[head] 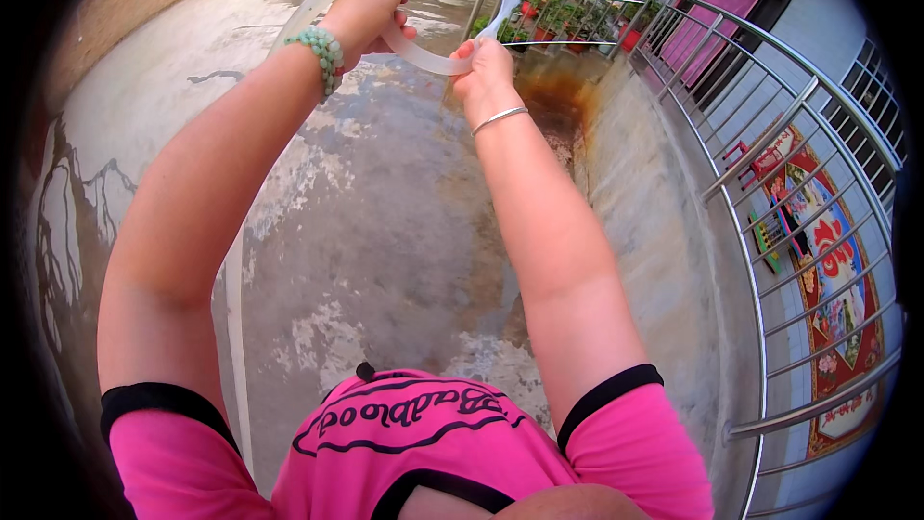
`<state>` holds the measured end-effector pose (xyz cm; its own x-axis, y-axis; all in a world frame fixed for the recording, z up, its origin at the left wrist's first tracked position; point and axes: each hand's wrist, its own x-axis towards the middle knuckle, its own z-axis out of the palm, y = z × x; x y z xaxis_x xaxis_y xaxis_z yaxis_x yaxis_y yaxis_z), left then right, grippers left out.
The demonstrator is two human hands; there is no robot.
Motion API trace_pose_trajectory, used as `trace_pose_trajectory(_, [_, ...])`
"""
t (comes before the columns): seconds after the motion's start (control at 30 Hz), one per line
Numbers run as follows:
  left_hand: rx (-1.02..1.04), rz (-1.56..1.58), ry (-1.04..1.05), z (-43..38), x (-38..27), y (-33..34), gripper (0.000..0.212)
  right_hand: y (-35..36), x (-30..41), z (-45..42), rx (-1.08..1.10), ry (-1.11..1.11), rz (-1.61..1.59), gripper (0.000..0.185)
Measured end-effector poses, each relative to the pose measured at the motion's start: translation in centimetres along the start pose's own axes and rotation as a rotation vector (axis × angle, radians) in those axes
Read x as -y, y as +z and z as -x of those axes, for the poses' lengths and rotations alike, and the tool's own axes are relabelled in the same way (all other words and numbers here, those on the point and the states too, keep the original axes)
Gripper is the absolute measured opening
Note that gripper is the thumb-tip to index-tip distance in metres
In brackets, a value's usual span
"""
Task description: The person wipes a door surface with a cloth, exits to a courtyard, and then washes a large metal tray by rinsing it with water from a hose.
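A pale, translucent hose (427, 58) runs between my two hands, sagging in a short curve. My left hand (372, 18), with a green bead bracelet on its wrist, is closed around the hose, which loops behind it to the left. Near the mouth of the hose, my right hand (487, 68) grips it, with a thin metal bangle at the wrist. Water (511, 0) sprays up and away from that end, towards the railing and the potted plants (563, 20). My fingers partly hide the mouth of the hose.
A stainless steel railing (751, 29) curves along the right above a concrete wall (635, 152). Behind it are a pink door curtain (715, 25), a red stool (761, 162) and a decorated wall panel (837, 274). Wet patches mark the concrete ground (375, 217). Part of the hose (237, 347) trails on the left.
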<state>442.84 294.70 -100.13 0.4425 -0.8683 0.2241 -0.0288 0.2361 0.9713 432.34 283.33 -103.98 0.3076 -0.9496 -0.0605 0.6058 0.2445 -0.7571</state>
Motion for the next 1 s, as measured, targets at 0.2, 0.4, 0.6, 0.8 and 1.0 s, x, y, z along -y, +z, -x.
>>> trace_pose_trajectory(0.2, [0.004,-0.004,-0.104,0.9,0.7,-0.4,0.026,-1.7,-1.9,1.4,-0.055,0.195,-0.177,0.006])
trace_pose_trajectory(0.4, [0.109,-0.112,-0.13,1.9,0.2,1.9,0.027,-4.4,-1.4,2.7,-0.171,0.256,-0.402,0.007])
trace_pose_trajectory(0.6, [0.162,-0.123,-0.02,2.0,-1.4,4.1,0.029,-5.0,2.2,3.1,-0.075,0.134,-0.39,0.004])
trace_pose_trajectory(0.8, [0.152,-0.089,0.038,1.9,-3.1,4.7,0.03,-3.5,5.3,3.2,-0.008,-0.045,-0.285,0.008])
trace_pose_trajectory(1.0, [0.118,-0.008,0.154,1.4,-4.9,5.3,0.022,-1.4,8.6,2.6,0.063,-0.169,-0.169,0.011])
